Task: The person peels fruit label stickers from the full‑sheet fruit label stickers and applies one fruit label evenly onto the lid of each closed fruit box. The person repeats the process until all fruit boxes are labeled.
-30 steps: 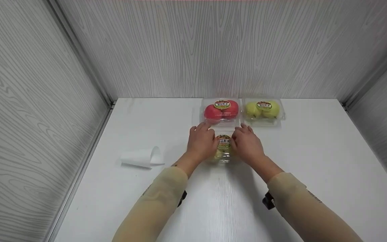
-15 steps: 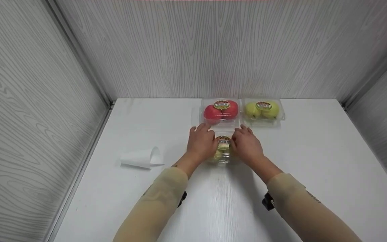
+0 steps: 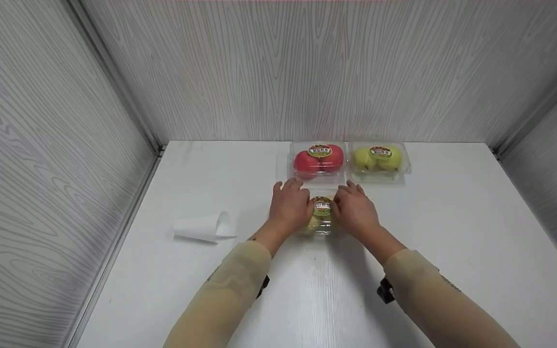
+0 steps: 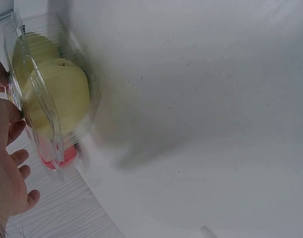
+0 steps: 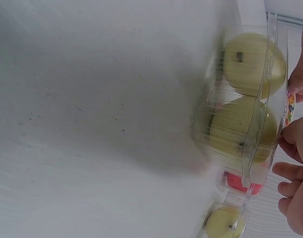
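Note:
A clear plastic box [image 3: 324, 229] of yellow-green fruit stands on the table between both hands. Its fruit [image 4: 62, 96] is pale and round, apple- or pear-like. An oval printed label [image 3: 322, 206] lies at the top of the lid; I cannot tell whether it touches the lid all over. My left hand [image 3: 290, 205] pinches the label's left end between thumb and forefinger, while the other fingers spread loosely over the box's side. At the opposite end, my right hand [image 3: 356, 207] pinches likewise, its remaining fingers loosely bent [image 5: 290, 186]. The hands hide the box's sides.
Behind stand a labelled clear box of red fruit [image 3: 317, 166] and, to its right, one of yellow-green fruit [image 3: 380, 162]. A curled white sheet [image 3: 201, 227] lies on the left of the white table [image 3: 452, 217]. Grey wood-patterned panels [image 3: 278, 72] enclose the table.
Both hands and the label have shifted very slightly towards me. The boxes and the curled sheet stay where they were.

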The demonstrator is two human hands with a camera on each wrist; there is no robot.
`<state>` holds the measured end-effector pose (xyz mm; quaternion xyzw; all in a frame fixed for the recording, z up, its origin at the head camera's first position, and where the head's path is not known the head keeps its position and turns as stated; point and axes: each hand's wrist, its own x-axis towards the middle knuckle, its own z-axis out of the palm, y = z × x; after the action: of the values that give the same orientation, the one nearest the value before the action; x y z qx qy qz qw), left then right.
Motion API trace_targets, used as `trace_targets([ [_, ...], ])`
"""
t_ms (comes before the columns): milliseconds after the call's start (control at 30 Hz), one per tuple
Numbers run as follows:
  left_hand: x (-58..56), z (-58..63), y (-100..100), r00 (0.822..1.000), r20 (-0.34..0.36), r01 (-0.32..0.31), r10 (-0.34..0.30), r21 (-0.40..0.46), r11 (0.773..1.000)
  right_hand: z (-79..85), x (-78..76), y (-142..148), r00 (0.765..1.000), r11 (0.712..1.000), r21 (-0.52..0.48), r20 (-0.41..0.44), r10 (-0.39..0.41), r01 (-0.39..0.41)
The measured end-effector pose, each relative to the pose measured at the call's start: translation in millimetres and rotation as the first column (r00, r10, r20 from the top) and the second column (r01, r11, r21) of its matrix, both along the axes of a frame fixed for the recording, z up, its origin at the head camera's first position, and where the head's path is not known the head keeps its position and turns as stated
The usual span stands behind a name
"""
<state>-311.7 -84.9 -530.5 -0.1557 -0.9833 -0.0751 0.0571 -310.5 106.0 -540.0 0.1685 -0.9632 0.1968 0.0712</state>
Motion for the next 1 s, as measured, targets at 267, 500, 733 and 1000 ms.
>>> trace_targets([
  [267, -0.6, 2.7, -2, 1.000, -0.029, 0.002, -0.002, -0.004, 1.000, 2.1, -1.8, -1, 1.000, 1.000, -0.002, -0.005, -0.011, 0.011],
  [500, -2.5, 4.9, -4, 0.998, -0.047, -0.028, 0.030, 0.035, 0.999, 5.1, -2.5, 2, 0.997, 0.994, -0.075, 0.027, -0.078, 0.080],
  [733, -5.1, -4.5, -5, 0.985, -0.011, -0.163, 0.170, 0.238, 0.957, 2.5, -5.5, 2, 0.966, 0.960, -0.160, 0.164, -0.202, 0.228],
  [1000, -4.6, -26.7, 0, 0.959, 0.097, -0.283, 0.266, 0.381, 0.880, -11.2, -5.4, -4, 0.934, 0.951, -0.145, 0.278, -0.225, 0.273],
])
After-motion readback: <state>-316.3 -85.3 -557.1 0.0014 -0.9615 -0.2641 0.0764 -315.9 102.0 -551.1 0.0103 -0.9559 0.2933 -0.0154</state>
